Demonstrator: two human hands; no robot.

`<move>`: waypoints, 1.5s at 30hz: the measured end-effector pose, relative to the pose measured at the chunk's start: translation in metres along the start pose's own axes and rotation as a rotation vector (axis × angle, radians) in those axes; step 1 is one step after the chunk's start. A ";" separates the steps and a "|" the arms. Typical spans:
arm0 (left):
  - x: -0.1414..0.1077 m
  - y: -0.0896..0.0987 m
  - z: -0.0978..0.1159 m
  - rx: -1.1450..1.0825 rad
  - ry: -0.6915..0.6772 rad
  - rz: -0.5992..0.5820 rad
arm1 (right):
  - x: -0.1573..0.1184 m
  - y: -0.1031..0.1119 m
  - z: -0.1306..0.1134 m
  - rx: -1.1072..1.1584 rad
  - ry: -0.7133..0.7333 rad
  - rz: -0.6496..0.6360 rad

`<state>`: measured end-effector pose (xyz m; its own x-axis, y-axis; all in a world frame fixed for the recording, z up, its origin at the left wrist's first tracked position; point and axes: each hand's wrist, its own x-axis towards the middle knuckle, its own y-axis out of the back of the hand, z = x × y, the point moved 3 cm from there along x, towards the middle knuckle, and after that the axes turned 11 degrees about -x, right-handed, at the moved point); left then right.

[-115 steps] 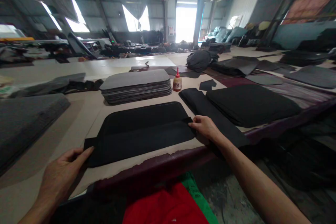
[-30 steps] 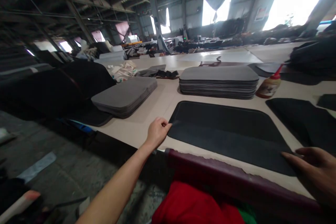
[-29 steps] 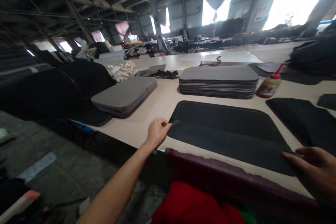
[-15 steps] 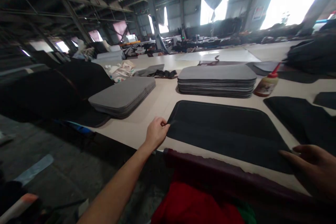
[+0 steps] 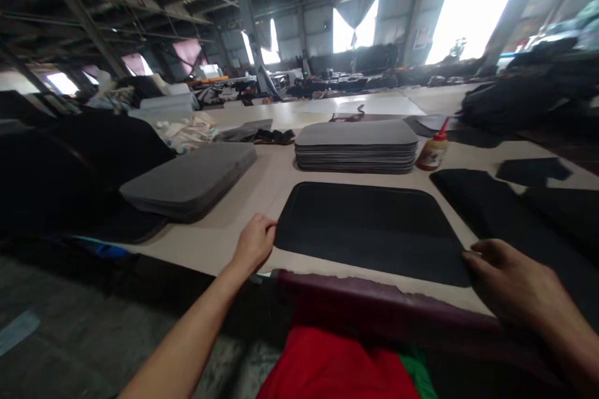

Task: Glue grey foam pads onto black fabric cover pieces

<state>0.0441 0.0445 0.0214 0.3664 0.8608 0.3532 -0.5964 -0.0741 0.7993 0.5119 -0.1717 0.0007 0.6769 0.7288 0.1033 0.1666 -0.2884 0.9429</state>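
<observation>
The black panel (image 5: 365, 230) lies flat near the front edge of the surface (image 5: 210, 249), just in front of the grey pad stack (image 5: 355, 153). Your left hand (image 5: 253, 244) curls its fingers (image 5: 266, 222) together at the near-left corner; your right hand (image 5: 515, 280) rests slightly apart fingers (image 5: 482, 252) on the near-right corner, clamping nothing. Keep your pressure even and the panel square to that edge.
</observation>
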 end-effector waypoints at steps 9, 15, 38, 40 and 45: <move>-0.005 -0.007 0.096 -0.098 -0.415 -0.132 | -0.062 0.010 -0.075 -0.007 0.515 0.190; -0.015 -0.058 0.137 0.056 -0.432 -0.616 | -0.079 -0.026 -0.108 -0.222 0.853 0.054; -0.020 -0.022 -0.045 0.215 -0.395 -0.378 | -0.090 -0.006 -0.049 -0.365 0.478 0.017; -0.020 -0.022 -0.058 0.192 -0.396 -0.366 | -0.091 -0.002 -0.044 -0.315 0.506 0.069; -0.022 -0.023 -0.069 0.184 -0.405 -0.355 | -0.082 0.029 -0.041 -0.171 0.531 0.213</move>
<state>0.0008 0.0619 -0.0384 0.7882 0.5896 0.1764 -0.2652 0.0668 0.9619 0.4322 -0.2143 0.0330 0.2246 0.8892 0.3986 -0.0814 -0.3905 0.9170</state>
